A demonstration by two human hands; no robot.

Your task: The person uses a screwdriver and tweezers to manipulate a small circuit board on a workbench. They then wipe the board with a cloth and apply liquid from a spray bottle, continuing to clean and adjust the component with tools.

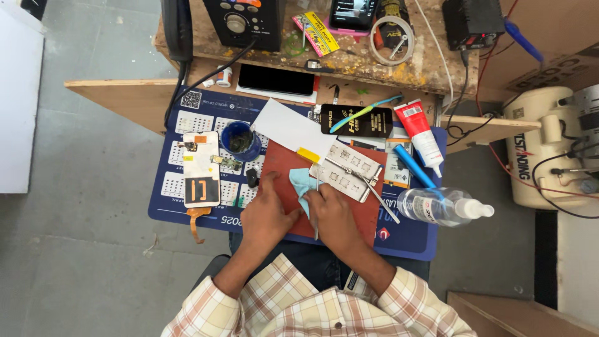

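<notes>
1. While you lean over the bench, both hands rest on the red pad (349, 215) that lies on the blue work mat (187, 212).
2. Your left hand (267, 215) lies palm down, fingers together and flat on the pad, clamped on nothing, its fingertips just beside the light blue cloth (301, 182).
3. Your right hand (336, 218) is closed on thin metal tweezers (317, 209), which stand upright along its thumb side, and the hand touches the cloth's lower edge.
4. White stencil plate (352, 171) lies just past the cloth, on the pad's far right corner.
5. Opened phone (201, 168) sits well left on the mat; blue cup (240, 140) beside it.
6. Clear spray bottle (440, 207) lies on its side at the right.
</notes>
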